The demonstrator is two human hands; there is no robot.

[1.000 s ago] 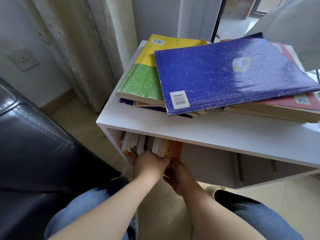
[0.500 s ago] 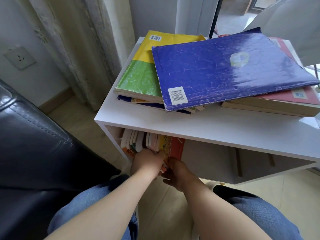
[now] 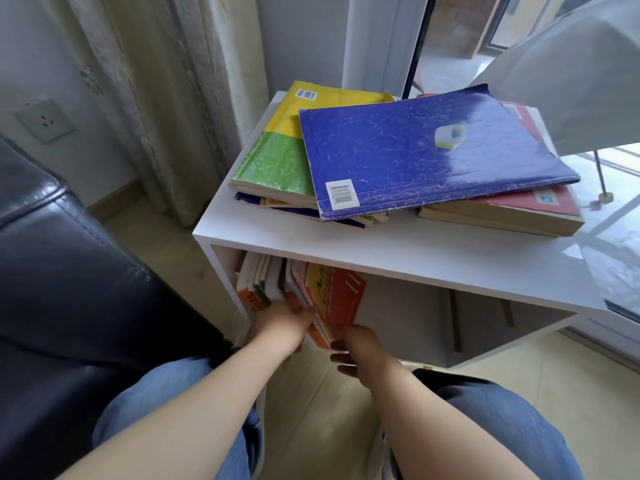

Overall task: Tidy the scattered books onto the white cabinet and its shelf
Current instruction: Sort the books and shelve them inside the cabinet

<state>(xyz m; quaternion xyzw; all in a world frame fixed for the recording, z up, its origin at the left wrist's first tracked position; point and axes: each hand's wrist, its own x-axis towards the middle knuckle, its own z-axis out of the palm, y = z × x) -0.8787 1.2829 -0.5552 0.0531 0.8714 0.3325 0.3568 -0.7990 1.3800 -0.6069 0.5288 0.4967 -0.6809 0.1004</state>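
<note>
Nearest, two bare forearms reach out over blue-jeaned knees, with a black leather sofa [image 3: 69, 271] at the left, cut off by the frame edge. The left hand [image 3: 280, 325] is pushed in among the upright books [image 3: 266, 282] on the shelf [image 3: 408, 317]. Its fingers are buried between them, so I cannot tell how they lie. The right hand [image 3: 362, 346] meets the low corner of a red-orange book [image 3: 346, 299], which leans outward at the end of that row. Its fingers [image 3: 341, 359] curl leftward beneath the corner, but whether they pinch it is unclear.

On top of the white cabinet [image 3: 415, 251], a blue book [image 3: 433, 161] lies across a yellow-green book [image 3: 277, 150] and a mostly covered red book [image 3: 547, 207]. Thinner books beneath show only their edges. A pale ring [image 3: 449, 136] on the blue cover could be an object or a reflection. A white lampshade [image 3: 571, 81] is cropped at the upper right. A curtain [image 3: 156, 98] hangs behind.
</note>
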